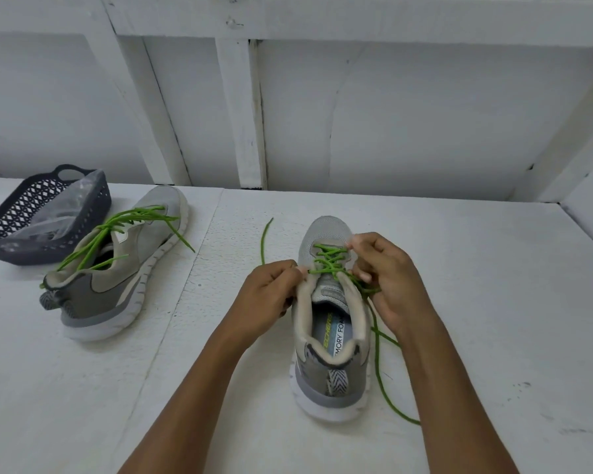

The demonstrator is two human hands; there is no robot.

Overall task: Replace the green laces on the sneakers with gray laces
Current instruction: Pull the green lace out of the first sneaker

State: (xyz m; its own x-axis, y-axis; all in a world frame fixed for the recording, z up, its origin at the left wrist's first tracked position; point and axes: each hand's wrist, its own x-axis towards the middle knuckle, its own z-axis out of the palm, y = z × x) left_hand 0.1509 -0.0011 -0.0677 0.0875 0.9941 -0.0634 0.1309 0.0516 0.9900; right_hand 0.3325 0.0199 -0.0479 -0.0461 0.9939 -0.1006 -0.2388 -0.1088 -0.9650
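Pinching lace (327,258) on sneaker (329,340) with left hand (271,292) and right hand (387,278); seems soft, limp, light; best gripped close in.

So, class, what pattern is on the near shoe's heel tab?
Black-and-white herringbone on the heel tab, head view.

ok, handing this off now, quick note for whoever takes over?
Left hand grips the near sneaker at its left eyelet edge; right hand pinches the green lace on the right side.
Lace untied, lower rows still threaded; loose ends lie on the table.
Second sneaker lies left, beside the basket, its lace loosened but in.
Left: strip both laces, thread gray ones. No gray laces visible; basket holds a clear bag.
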